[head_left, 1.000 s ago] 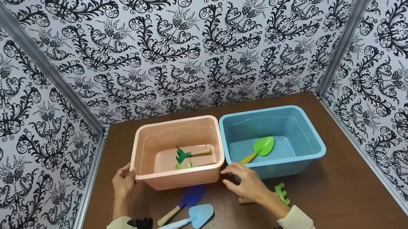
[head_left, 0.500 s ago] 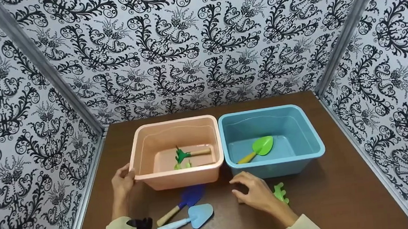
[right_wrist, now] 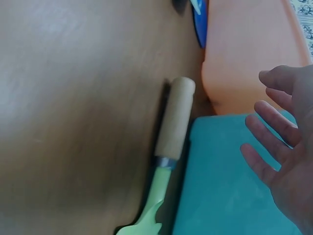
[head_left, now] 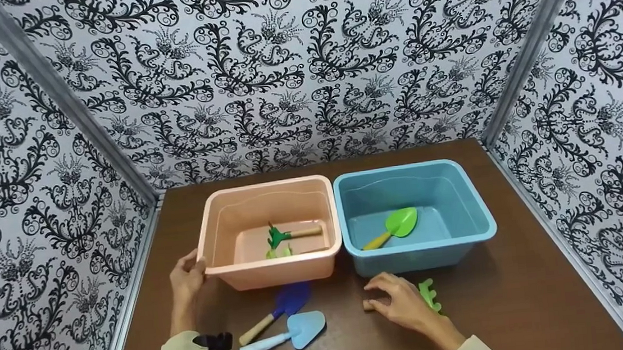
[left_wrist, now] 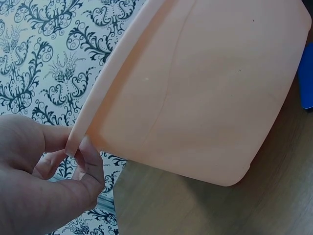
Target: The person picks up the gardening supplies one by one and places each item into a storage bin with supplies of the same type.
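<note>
My left hand (head_left: 187,276) pinches the near left corner of the peach bin's rim (head_left: 274,264); in the left wrist view the thumb and fingers (left_wrist: 90,169) grip that edge. My right hand (head_left: 404,302) hovers over a light green hand rake (head_left: 428,295) lying in front of the blue bin (head_left: 419,248). Its fingers are loosely bent and hold nothing. In the head view that hand hides the middle of the rake; the right wrist view shows its wooden handle (right_wrist: 176,117) alongside the blue bin.
Inside the peach bin lie a dark green hand rake (head_left: 277,236) and a partly hidden light green tool (head_left: 280,253). A green trowel (head_left: 402,222) with a yellow handle rests in the blue bin. A dark blue shovel (head_left: 294,299) and a light blue trowel (head_left: 307,327) lie on the table.
My right hand has moved from the gap between the bins down and right, over the light green hand rake. The blue bin shifted very slightly left; my left hand stays on the peach rim.
</note>
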Available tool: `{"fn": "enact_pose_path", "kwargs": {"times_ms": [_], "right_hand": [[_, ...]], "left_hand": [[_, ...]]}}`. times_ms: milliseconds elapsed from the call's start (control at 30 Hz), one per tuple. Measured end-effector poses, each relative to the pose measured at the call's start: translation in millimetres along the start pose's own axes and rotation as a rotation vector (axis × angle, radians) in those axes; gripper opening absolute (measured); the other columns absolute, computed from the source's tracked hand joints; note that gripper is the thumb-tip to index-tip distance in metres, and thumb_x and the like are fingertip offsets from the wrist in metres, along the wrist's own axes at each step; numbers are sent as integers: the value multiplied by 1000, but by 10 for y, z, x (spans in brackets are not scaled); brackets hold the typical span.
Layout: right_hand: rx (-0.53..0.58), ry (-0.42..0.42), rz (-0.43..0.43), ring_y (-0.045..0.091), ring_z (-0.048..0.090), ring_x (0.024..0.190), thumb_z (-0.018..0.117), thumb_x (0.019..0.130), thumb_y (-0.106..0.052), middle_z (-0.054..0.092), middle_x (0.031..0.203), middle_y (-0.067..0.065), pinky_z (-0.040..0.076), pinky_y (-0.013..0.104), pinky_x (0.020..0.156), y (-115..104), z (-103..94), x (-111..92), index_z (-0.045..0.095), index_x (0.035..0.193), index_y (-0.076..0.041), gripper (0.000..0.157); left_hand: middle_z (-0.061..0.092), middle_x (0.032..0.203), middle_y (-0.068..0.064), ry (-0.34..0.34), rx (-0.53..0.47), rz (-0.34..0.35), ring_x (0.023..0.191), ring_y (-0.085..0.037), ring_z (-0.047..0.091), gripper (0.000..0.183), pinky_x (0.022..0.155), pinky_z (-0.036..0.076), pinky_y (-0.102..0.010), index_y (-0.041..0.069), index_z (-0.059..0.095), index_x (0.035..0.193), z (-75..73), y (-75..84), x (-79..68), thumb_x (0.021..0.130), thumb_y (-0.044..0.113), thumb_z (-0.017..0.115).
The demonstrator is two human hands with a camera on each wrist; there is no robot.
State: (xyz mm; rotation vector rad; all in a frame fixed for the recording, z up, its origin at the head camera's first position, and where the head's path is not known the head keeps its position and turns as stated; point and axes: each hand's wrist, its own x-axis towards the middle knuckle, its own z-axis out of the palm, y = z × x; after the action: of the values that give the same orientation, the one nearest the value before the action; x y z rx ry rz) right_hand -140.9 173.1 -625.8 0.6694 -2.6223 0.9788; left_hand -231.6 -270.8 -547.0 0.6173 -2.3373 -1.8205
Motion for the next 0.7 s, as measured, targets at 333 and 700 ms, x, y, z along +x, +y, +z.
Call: {"fn": "enact_pose_path", "kwargs": {"times_ms": [333,700], "right_hand": [[3,-22,38,18,67,96,81,83,-14,68,106,-3,56,40,80,163,-12,-158,73,105,-17,23],[73,-190,146,26,64,104,77,85,-4,64,115,5,56,42,86,276,-46,-236,68,117,-6,34]], "left_hand": [[60,122,-30,-18,3,-9,66,-1,57,45,59,50,-15,-8,48,141,-5,1,-4,99,9,55],[61,118,-29,-11,-20,-9,64,-1,56,44,58,50,-16,-10,49,139,1,-1,7,99,7,56]]}}
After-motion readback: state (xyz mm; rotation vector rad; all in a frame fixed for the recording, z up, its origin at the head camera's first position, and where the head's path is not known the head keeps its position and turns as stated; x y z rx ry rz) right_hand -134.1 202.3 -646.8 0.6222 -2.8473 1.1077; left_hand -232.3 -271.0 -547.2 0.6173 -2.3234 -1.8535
